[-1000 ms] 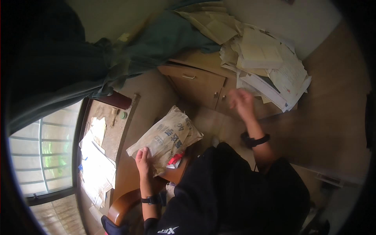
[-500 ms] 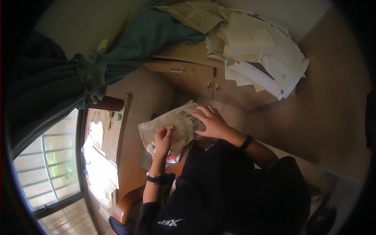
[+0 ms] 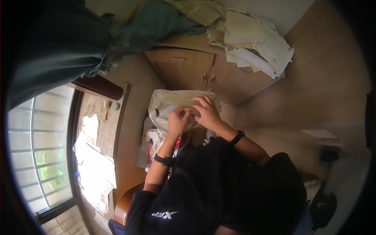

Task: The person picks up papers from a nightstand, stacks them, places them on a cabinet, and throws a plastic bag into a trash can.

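Dark green curtain fabric (image 3: 58, 43) fills the upper left of the view, hanging beside a barred window (image 3: 35, 152). A wooden cabinet (image 3: 192, 72) with drawer and door handles stands against the wall; a large untidy heap of papers and envelopes (image 3: 250, 39) lies on its top. Loose white sheets (image 3: 94, 172) are scattered along the window sill below the curtain.

The person wears a black shirt (image 3: 219, 188) and is bent over the work. Held just in front of the chest, below the cabinet doors, is a crumpled beige paper packet (image 3: 172, 102) with faint print. White plastic wrapping and a red item (image 3: 158, 139) sit directly beneath it.

The left hand (image 3: 178, 120), with a black wristwatch (image 3: 163, 159) on the wrist, has its grip closed on the packet's lower edge, fingers curled onto the paper. The right hand (image 3: 207, 112), with a black band (image 3: 236, 138) at the wrist, lies over the packet's right side, fingers bent and pressing on the paper; the grip is partly closed on it. Both hands touch the packet and are just beside one another.
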The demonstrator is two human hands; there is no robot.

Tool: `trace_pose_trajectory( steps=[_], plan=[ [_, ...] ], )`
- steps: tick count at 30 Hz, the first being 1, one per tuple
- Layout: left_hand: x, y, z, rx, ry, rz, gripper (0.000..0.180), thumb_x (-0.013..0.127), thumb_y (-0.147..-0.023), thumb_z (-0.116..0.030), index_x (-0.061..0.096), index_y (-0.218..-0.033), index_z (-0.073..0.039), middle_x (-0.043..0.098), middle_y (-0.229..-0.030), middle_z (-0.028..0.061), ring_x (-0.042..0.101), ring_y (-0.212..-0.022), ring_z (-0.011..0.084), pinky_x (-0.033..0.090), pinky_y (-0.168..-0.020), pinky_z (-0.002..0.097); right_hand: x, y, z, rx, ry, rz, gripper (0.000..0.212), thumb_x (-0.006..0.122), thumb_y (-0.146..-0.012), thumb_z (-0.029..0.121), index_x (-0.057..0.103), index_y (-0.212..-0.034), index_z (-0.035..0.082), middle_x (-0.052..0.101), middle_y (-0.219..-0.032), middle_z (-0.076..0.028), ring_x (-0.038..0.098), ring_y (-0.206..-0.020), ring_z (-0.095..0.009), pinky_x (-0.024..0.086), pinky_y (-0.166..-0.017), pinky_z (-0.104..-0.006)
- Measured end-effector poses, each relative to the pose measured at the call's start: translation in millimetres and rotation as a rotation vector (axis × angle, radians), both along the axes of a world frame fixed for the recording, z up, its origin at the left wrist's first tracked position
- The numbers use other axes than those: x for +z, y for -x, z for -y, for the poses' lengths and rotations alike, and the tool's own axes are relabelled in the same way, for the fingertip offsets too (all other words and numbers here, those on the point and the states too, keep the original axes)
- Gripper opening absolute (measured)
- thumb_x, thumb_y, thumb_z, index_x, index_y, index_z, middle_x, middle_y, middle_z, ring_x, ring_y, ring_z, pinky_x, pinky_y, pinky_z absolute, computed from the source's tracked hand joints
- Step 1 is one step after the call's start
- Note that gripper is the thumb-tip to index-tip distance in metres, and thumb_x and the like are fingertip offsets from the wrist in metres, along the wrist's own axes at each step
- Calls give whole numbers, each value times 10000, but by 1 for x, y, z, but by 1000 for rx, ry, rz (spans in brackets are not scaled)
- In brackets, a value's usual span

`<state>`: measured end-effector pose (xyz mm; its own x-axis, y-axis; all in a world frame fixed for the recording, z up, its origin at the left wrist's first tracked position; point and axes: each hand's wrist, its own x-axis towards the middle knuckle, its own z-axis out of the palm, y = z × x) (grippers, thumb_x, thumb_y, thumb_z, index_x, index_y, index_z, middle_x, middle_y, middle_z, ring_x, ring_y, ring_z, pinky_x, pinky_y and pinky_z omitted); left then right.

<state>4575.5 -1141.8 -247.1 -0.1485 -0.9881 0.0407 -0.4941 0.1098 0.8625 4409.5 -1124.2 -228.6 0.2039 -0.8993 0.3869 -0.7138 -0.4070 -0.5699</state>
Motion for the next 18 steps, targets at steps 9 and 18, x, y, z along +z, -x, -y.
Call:
trace_pose_trajectory(
  steps=[9,18],
  plan=[
    [20,-9,-39,-140,276,121,117,685,-763,-114,652,-783,-3,633,-833,147,599,-815,295,459,-731,353,-25,-9,-44,-214,62,-52,76,678,-640,69,674,-714,50,560,-1126,-45,477,-1116,-266,395,-895,-419],
    [25,-14,-70,-163,376,12,139,660,-796,-77,593,-713,13,612,-777,126,576,-737,292,448,-689,350,-47,69,-132,-383,-13,49,34,689,-659,44,666,-680,31,587,-1102,-85,488,-1067,-314,417,-879,-412]
  ],
)
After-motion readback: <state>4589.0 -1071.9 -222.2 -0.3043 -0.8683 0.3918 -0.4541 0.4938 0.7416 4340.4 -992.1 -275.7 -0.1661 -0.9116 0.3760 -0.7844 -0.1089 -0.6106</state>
